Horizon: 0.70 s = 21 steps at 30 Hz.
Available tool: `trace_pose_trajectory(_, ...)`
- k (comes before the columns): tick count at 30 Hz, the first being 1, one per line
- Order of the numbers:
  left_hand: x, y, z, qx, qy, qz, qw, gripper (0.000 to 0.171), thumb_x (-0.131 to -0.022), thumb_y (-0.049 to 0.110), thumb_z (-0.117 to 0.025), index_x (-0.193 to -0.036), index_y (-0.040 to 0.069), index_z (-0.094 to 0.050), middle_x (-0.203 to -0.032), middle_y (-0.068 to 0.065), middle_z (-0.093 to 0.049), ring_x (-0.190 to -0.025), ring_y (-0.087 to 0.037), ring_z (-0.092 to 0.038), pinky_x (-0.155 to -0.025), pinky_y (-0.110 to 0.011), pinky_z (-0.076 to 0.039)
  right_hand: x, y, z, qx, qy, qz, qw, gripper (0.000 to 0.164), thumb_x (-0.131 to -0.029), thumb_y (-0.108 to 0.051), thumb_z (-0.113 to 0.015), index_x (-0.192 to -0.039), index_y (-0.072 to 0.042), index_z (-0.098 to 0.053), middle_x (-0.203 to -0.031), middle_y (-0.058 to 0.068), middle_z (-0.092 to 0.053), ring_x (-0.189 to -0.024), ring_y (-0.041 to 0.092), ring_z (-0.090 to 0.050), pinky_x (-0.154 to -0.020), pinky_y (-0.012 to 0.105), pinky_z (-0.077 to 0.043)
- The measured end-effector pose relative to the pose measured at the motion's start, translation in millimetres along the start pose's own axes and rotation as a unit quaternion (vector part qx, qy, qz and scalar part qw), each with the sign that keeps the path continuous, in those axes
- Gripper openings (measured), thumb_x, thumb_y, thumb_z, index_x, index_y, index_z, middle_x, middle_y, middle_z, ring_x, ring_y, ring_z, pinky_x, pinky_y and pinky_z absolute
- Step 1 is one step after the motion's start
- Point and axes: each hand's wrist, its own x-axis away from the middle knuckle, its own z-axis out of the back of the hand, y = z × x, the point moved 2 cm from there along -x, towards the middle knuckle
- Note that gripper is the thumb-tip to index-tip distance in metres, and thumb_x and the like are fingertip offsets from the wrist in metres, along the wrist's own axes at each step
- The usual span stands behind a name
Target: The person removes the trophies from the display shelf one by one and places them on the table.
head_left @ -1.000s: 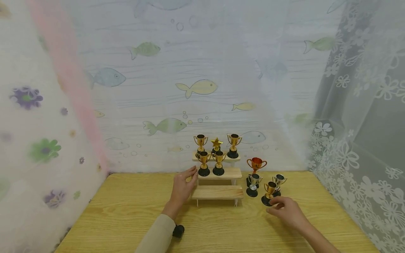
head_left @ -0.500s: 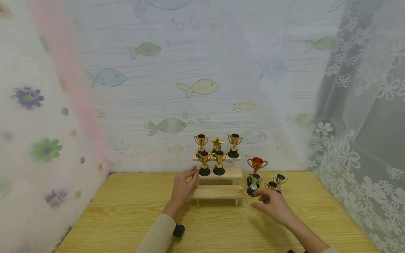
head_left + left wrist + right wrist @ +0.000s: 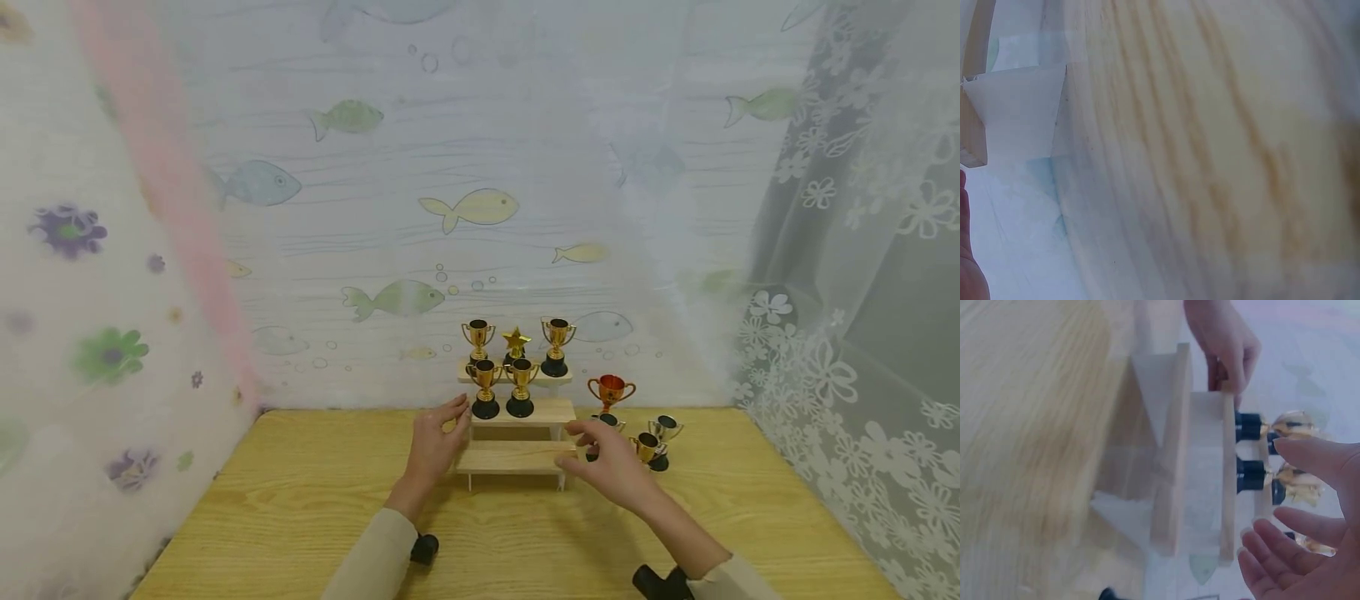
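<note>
**Cups line a wooden stand, a hand at either side**

The three-tier wooden stand is on the desk, in front of a fish-print curtain. At the stand's left end, the left hand pinches the edge of the middle board between thumb and fingers. The left wrist view shows mostly blurred, striped wood, with only a sliver of that hand at the edge (the right wrist view shows the hold better).

The right hand is at the stand's right end, its thumb and fingers loosely spread and holding nothing. Whether the fingertips touch the boards cannot be told.

On the stand's top board are a left gold cup, a star trophy in the middle and a right gold cup. The middle board carries two more: an outer gold cup close to the left hand, and an inner gold cup just beside it. All of these have black bases and stand upright.

To the right of the stand, on the desk, are a red cup at the back, a near silver cup partly hidden by the right hand, and, farther out, a loose gold cup overlapping a far silver cup. Beyond them, well right of the stand, hangs a flowered lace curtain.
</note>
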Motion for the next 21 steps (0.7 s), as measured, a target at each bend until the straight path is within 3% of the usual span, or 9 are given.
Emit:
trace_pose_trajectory(7,0.2,1.1,-0.1,-0.004,0.001,0.007,1.0,0.027,-0.1,0.02,-0.068,-0.118,0.002,-0.076,-0.13,-0.007,-0.069,-0.117,-0.028,-0.068,-0.099,-0.049,-0.054,-16,-11,-11,0.008,0.02,0.009,1.0,0.054,-0.089,-0.025,-0.081,-0.136,-0.006,-0.062,-0.127,0.012,-0.065,-0.112,0.038,-0.061,-0.085,0.048,-0.054)
trace_pose_trajectory(21,0.3,0.6,-0.5,-0.006,0.002,0.0,1.0,0.027,-0.099,0.018,-0.069,-0.119,-0.001,-0.075,-0.129,-0.008,-0.069,-0.114,-0.029,-0.069,-0.098,-0.05,-0.054,-48,-16,-31,-0.001,0.029,0.003,1.0,0.063,-0.09,-0.022,-0.08,-0.143,0.001,-0.054,-0.139,0.023,-0.056,-0.121,0.041,-0.057,-0.095,0.057,-0.051)
